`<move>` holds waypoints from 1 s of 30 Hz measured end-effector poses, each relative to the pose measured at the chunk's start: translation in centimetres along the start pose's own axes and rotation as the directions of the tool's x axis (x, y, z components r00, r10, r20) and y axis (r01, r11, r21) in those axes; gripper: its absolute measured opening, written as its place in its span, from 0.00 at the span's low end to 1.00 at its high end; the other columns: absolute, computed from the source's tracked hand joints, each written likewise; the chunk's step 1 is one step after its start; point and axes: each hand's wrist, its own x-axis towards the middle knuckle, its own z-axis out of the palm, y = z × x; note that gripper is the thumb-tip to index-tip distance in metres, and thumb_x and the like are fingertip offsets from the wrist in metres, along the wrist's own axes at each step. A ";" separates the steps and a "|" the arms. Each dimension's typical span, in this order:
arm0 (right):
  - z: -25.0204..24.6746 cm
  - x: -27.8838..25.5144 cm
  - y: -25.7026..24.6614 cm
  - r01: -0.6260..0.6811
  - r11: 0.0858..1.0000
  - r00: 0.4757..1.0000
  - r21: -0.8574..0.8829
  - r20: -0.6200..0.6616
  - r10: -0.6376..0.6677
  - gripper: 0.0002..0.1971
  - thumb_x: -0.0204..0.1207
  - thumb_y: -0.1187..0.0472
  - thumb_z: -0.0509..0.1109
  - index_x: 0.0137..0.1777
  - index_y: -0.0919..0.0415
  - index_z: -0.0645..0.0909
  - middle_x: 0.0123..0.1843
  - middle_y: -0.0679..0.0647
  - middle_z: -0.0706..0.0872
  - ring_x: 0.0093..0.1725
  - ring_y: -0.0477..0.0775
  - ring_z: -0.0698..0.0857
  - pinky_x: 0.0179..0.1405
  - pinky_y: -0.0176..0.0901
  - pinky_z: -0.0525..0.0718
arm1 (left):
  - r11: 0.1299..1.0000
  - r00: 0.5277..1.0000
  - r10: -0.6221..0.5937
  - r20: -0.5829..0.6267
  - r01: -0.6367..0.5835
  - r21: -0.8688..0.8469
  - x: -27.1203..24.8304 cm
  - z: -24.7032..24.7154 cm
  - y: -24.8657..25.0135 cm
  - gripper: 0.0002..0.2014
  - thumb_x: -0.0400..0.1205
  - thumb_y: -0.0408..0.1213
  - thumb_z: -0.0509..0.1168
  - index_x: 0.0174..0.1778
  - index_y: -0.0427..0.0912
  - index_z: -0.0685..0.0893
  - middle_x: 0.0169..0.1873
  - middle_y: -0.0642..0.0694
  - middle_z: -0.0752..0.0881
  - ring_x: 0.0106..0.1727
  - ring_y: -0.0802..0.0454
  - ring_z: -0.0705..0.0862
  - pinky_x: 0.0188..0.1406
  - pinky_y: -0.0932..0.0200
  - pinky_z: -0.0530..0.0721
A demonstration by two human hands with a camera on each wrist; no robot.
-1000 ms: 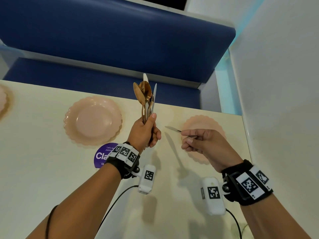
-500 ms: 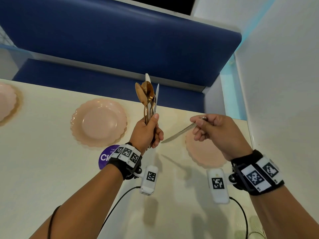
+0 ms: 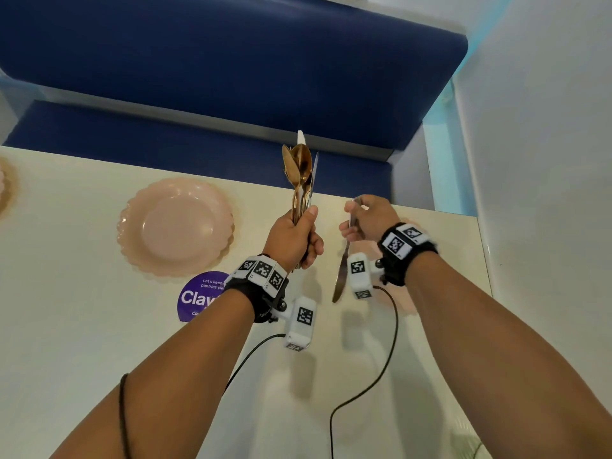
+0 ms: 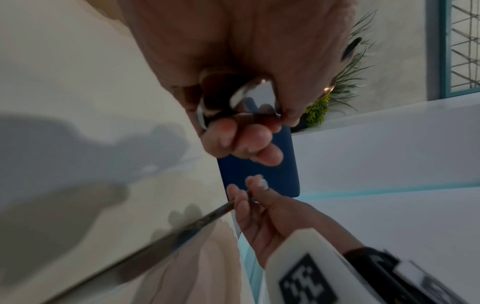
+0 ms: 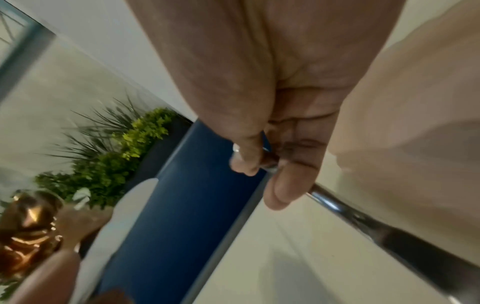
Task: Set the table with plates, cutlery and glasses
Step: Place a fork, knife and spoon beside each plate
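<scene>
Swung blade-down now, the knife [image 3: 342,260] hangs pinched in the right hand [image 3: 369,218]; left hand [image 3: 291,240] grips upright cutlery [image 3: 299,173].

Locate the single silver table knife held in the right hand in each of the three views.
Head: silver table knife centre right, blade toward the camera.
Left wrist: the knife runs lower left to centre.
Right wrist: it runs centre to lower right.
Shared landmark: blue padded bench.
</scene>
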 end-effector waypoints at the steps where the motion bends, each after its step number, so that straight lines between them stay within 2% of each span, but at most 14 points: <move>1: 0.5 0.8 0.5 -0.044 0.999 0.999 0.006 0.008 0.044 0.07 0.89 0.65 0.62 0.49 0.64 0.79 0.42 0.67 0.90 0.27 0.55 0.88 0.30 0.42 0.90 | 1.000 1.000 -0.005 0.000 0.005 0.000 0.3 0.1 -0.2 0.22 0.92 0.54 0.58 0.44 0.38 0.76 0.26 0.38 0.87 0.20 0.45 0.75 0.20 0.57 0.73; 3: 1.6 2.0 1.5 -0.117 0.993 0.993 0.018 -0.002 0.118 0.07 0.87 0.72 0.61 0.47 0.66 0.78 0.42 0.66 0.86 0.28 0.55 0.86 0.25 0.38 0.88 | 1.000 1.000 -0.016 0.000 0.016 0.000 0.8 0.3 -0.7 0.21 0.92 0.54 0.59 0.44 0.38 0.76 0.26 0.38 0.86 0.19 0.44 0.74 0.20 0.57 0.73; 5: 2.4 2.7 2.4 -0.129 0.991 0.991 -0.043 -0.033 0.128 0.05 0.87 0.69 0.64 0.51 0.68 0.81 0.40 0.62 0.88 0.29 0.53 0.86 0.20 0.34 0.84 | 1.000 1.000 -0.029 -0.004 0.029 0.006 1.3 0.4 -1.1 0.21 0.92 0.53 0.59 0.44 0.38 0.75 0.26 0.38 0.86 0.19 0.44 0.74 0.19 0.58 0.73; 8: 3.1 3.7 3.6 -0.109 0.989 0.991 -0.099 -0.087 0.100 0.08 0.88 0.64 0.63 0.56 0.67 0.82 0.40 0.56 0.90 0.31 0.51 0.86 0.17 0.30 0.77 | 0.998 0.999 -0.051 0.000 0.051 0.022 1.9 0.6 -1.7 0.21 0.92 0.53 0.59 0.45 0.38 0.75 0.26 0.38 0.86 0.18 0.45 0.74 0.18 0.59 0.73; 9: 3.3 4.1 3.8 -0.120 0.988 0.989 -0.096 -0.102 0.110 0.08 0.87 0.64 0.62 0.56 0.65 0.81 0.42 0.56 0.91 0.31 0.51 0.86 0.20 0.33 0.79 | 0.998 0.998 -0.059 0.000 0.059 0.027 2.0 0.7 -1.9 0.21 0.92 0.53 0.58 0.45 0.38 0.75 0.26 0.38 0.86 0.18 0.45 0.74 0.18 0.59 0.73; 10: 3.5 4.6 4.1 -0.120 0.986 0.988 -0.118 -0.114 0.106 0.07 0.86 0.63 0.62 0.56 0.63 0.81 0.45 0.57 0.92 0.33 0.51 0.88 0.27 0.38 0.83 | 0.997 0.998 -0.069 0.000 0.069 0.031 2.1 0.7 -2.1 0.21 0.92 0.53 0.58 0.45 0.38 0.75 0.26 0.38 0.86 0.18 0.46 0.74 0.18 0.59 0.73; 11: 3.8 4.9 4.0 -0.109 0.976 0.989 -0.189 -0.120 0.087 0.05 0.84 0.62 0.65 0.55 0.61 0.80 0.49 0.58 0.92 0.39 0.54 0.90 0.38 0.44 0.88 | 0.997 0.997 -0.077 0.001 0.077 0.032 2.2 0.7 -2.3 0.21 0.92 0.54 0.58 0.45 0.38 0.76 0.26 0.38 0.86 0.18 0.46 0.74 0.18 0.60 0.73; 13: 4.2 5.4 3.9 -0.083 0.919 0.989 -0.385 -0.144 0.030 0.12 0.81 0.59 0.72 0.60 0.61 0.78 0.57 0.59 0.90 0.53 0.62 0.90 0.55 0.55 0.88 | 0.996 0.997 -0.082 0.001 0.082 0.031 2.5 0.7 -2.6 0.21 0.92 0.53 0.59 0.45 0.38 0.76 0.26 0.38 0.86 0.18 0.46 0.74 0.18 0.60 0.73; 14: 4.3 5.5 3.6 -0.074 0.886 0.988 -0.458 -0.156 0.002 0.16 0.80 0.58 0.74 0.64 0.62 0.77 0.60 0.59 0.88 0.57 0.64 0.88 0.57 0.53 0.87 | 0.996 0.997 -0.082 0.002 0.082 0.031 2.5 0.8 -2.8 0.21 0.92 0.53 0.59 0.44 0.38 0.76 0.25 0.38 0.86 0.18 0.46 0.74 0.18 0.60 0.73; 16: 4.7 6.0 3.4 -0.051 0.838 0.986 -0.543 -0.160 -0.043 0.20 0.81 0.57 0.75 0.68 0.64 0.76 0.64 0.60 0.86 0.62 0.65 0.86 0.55 0.50 0.83 | 0.996 0.996 -0.085 0.004 0.084 0.034 2.7 0.8 -2.9 0.21 0.92 0.53 0.59 0.43 0.38 0.76 0.25 0.38 0.86 0.18 0.46 0.74 0.18 0.60 0.73; 21: 5.1 6.8 3.0 -0.054 0.808 0.975 -0.587 -0.207 -0.085 0.21 0.82 0.58 0.74 0.69 0.66 0.73 0.68 0.63 0.84 0.67 0.66 0.85 0.55 0.47 0.81 | 0.996 0.996 -0.085 0.011 0.085 0.031 2.7 0.6 -3.1 0.21 0.92 0.53 0.59 0.45 0.37 0.75 0.25 0.39 0.85 0.17 0.47 0.74 0.18 0.60 0.73; 25: 5.1 6.9 2.9 -0.015 0.744 0.976 -0.668 -0.172 -0.134 0.22 0.84 0.59 0.72 0.73 0.68 0.72 0.72 0.64 0.81 0.72 0.65 0.81 0.69 0.52 0.82 | 0.996 0.996 -0.087 0.011 0.087 0.021 2.6 0.5 -3.2 0.21 0.92 0.53 0.59 0.45 0.38 0.75 0.24 0.40 0.85 0.17 0.47 0.74 0.19 0.60 0.73; 27: 5.2 7.0 2.9 -0.028 0.736 0.977 -0.676 -0.173 -0.122 0.21 0.84 0.59 0.72 0.72 0.68 0.73 0.72 0.64 0.81 0.72 0.65 0.81 0.68 0.50 0.82 | 0.996 0.996 -0.088 0.013 0.087 0.018 2.7 0.5 -3.2 0.21 0.92 0.53 0.59 0.44 0.37 0.75 0.24 0.40 0.85 0.18 0.46 0.74 0.19 0.59 0.73; 30: 5.3 6.9 2.7 -0.065 0.799 0.971 -0.598 -0.222 -0.087 0.18 0.82 0.60 0.75 0.66 0.67 0.77 0.67 0.63 0.85 0.65 0.65 0.86 0.53 0.45 0.80 | 0.996 0.996 -0.084 0.017 0.083 0.026 2.7 0.5 -3.3 0.22 0.92 0.53 0.59 0.44 0.37 0.75 0.24 0.40 0.85 0.18 0.46 0.74 0.19 0.59 0.73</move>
